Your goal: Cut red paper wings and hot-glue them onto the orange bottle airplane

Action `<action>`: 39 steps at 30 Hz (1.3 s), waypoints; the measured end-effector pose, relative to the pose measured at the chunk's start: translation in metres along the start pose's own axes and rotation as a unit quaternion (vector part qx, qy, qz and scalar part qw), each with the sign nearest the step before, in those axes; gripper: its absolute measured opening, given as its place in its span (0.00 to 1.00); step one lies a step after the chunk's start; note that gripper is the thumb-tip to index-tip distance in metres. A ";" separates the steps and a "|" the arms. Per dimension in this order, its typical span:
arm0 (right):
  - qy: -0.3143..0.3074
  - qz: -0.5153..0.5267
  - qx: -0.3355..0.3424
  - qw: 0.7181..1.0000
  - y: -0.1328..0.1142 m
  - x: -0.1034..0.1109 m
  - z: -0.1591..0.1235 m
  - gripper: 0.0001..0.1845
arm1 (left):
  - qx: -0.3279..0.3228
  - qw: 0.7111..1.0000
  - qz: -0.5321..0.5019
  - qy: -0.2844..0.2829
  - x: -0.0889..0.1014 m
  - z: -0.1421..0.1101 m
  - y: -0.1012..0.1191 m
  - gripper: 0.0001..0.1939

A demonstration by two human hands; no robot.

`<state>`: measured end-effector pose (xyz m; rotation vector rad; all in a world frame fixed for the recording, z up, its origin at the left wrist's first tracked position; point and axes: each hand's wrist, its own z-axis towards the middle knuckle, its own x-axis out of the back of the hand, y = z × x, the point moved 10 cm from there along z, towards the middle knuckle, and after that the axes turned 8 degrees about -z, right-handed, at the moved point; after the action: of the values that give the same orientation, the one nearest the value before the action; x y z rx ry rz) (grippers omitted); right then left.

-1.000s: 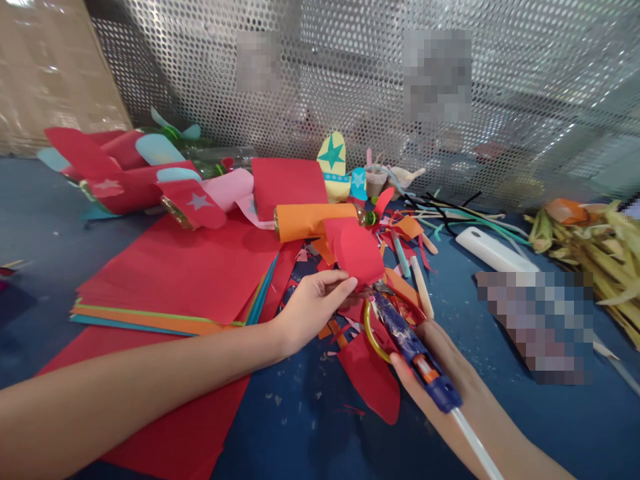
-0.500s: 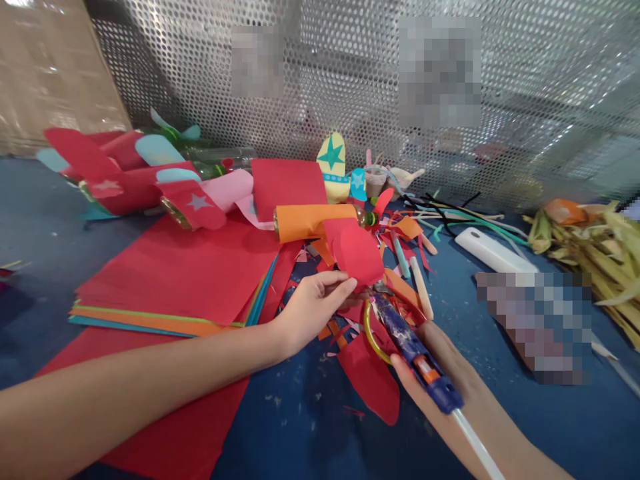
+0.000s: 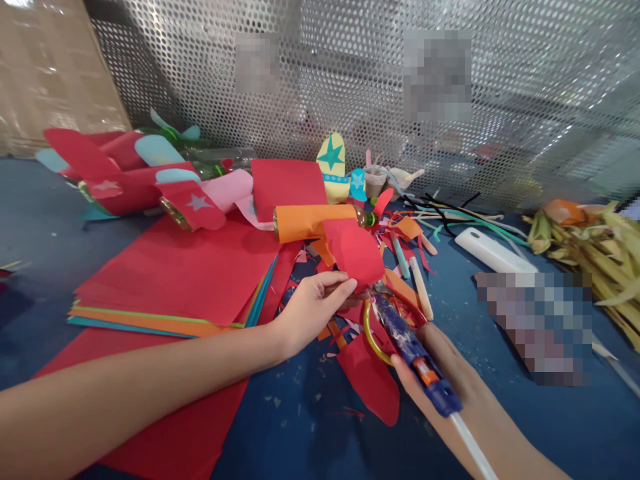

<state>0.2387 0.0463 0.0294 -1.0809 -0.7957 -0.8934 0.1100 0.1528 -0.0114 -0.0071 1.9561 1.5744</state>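
Here, red paper (image 3: 358, 257), edge in left grip (image 3: 311, 312)

Against perforated metal screen (image 3: 200, 80): small grey pot (image 3: 376, 185). By screen's left end: cardboard box (image 3: 50, 73). Before right end: dry husks (image 3: 595, 260).

Left hand (image 3: 320, 303) pinches (thumb uppermost); right hand (image 3: 440, 367) grips.

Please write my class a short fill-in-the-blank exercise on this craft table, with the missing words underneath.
The paper piece held in the left hand is coloured ____. The stick at the back of the glue gun in the right hand is ____. The paper-wrapped bottle nearest the held piece wears ____ paper. The large green shape on the yellow cutout is a ____.

Missing words: red; white; orange; star.
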 end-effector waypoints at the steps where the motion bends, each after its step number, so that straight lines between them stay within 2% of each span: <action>1: -0.006 0.001 -0.002 1.000 -0.001 -0.003 0.000 0.15 | -0.001 1.000 0.003 -0.002 0.000 0.000 0.000 0.09; 5: -0.028 0.002 -0.009 1.000 -0.004 -0.012 -0.003 0.12 | -0.004 1.000 0.015 -0.014 -0.003 -0.001 0.002 0.11; 8: -0.030 -0.010 -0.014 0.999 -0.002 -0.011 -0.004 0.13 | -0.003 1.000 0.008 -0.014 -0.002 0.000 0.002 0.11; 18: 0.006 -0.065 -0.022 0.998 0.018 0.000 -0.014 0.14 | 0.000 1.000 -0.005 0.000 0.000 -0.001 -0.001 0.12; 27: 0.028 -0.078 -0.006 0.997 0.022 0.004 -0.019 0.15 | 0.005 1.000 0.010 0.008 0.000 -0.001 0.000 0.12; 39: 0.056 -0.044 0.009 0.997 0.002 0.009 0.005 0.08 | -0.006 1.000 0.013 0.010 0.002 -0.001 0.001 0.11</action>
<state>0.2437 0.0500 0.0378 -0.9781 -0.7617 -1.0112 0.1078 0.1531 -0.0108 -0.0023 1.9706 1.6088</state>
